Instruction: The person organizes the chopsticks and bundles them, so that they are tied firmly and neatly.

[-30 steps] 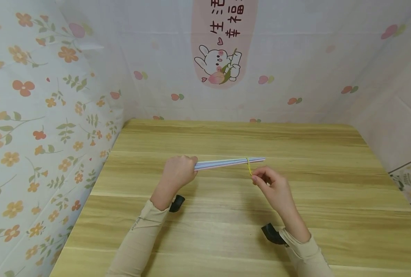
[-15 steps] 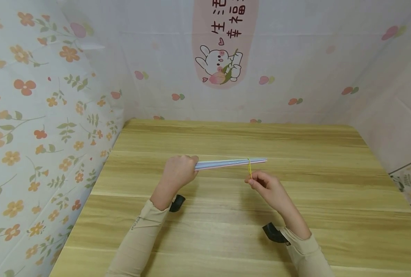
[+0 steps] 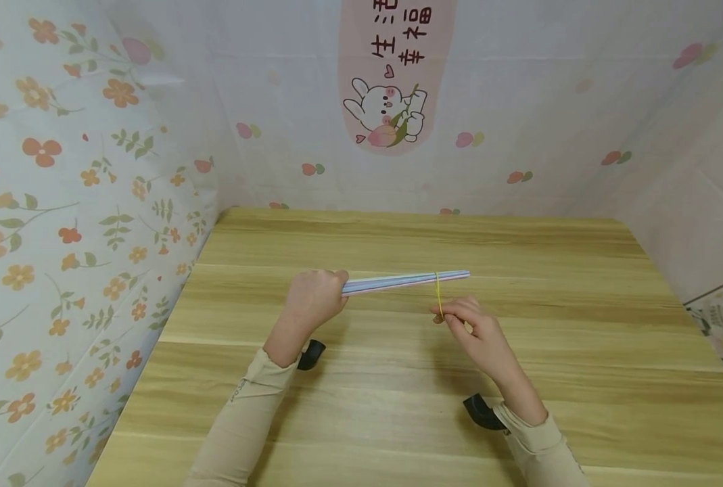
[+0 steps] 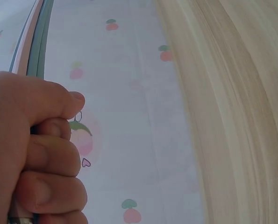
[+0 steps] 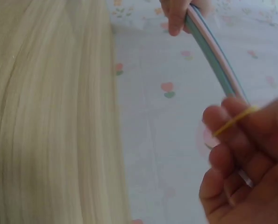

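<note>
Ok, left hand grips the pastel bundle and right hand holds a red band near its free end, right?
Not red: the band is yellow, as the head view shows. The left hand does grip the pastel bundle, the right hand the band.

Wears a long beige left sleeve [image 3: 236, 426], plain, close-fitting and softly creased, with a rumpled cuff [image 3: 271, 368] towards the bare left grip [image 3: 316, 297]. Bears small dark lettering [image 3: 237, 390], illegible here, on the outer side of the left sleeve. Carries a curved, stubby black piece [image 3: 311, 355] on the inner side of the left sleeve. Wears a matching right sleeve [image 3: 550, 460] with a broad hem [image 3: 534, 436], well to the right of the left sleeve. Carries a second black piece [image 3: 481, 412], bent like an elbow, between the left sleeve and that hem.
</note>
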Available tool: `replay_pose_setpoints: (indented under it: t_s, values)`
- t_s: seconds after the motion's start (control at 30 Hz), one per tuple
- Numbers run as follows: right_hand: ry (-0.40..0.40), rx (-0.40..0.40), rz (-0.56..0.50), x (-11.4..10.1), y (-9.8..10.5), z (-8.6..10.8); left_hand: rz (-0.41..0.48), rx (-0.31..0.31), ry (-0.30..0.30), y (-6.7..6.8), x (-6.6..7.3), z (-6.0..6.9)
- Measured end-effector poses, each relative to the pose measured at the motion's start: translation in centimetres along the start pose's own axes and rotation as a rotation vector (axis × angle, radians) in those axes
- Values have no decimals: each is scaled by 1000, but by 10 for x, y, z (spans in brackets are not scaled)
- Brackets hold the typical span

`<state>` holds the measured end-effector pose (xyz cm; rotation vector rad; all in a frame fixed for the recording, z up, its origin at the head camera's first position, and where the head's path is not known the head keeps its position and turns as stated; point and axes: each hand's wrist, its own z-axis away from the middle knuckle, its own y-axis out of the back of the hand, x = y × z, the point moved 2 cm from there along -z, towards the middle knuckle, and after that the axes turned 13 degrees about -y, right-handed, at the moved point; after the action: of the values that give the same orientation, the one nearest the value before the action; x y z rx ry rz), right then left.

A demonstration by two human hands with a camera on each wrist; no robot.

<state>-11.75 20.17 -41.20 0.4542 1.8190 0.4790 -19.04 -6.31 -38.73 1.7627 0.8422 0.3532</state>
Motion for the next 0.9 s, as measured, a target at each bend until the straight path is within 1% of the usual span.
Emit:
replay_pose_setpoints:
  t_s: [0.17, 0.23, 0.3, 0.37, 0.5, 0.73, 0.9]
  values:
    - [-313, -4, -48, 7, 1, -1, 2, 8, -1, 1, 1, 0]
    - [-406, -17, -60, 10, 2, -2, 2, 15, -6, 2, 1, 1]
    - [-457, -25, -56, 12, 2, -4, 4, 21, -13, 2, 2, 1]
    - [-483, -32, -52, 14, 2, -5, 5, 27, -20, 2, 2, 1]
    - [-491, -51, -27, 14, 3, -5, 5, 31, -32, 2, 3, 1]
    - [-480, -68, 33, 14, 4, -5, 20, 16, -25, 3, 4, 0]
    - [-460, -80, 49, 15, 5, -4, 28, 8, -20, 4, 4, -1]
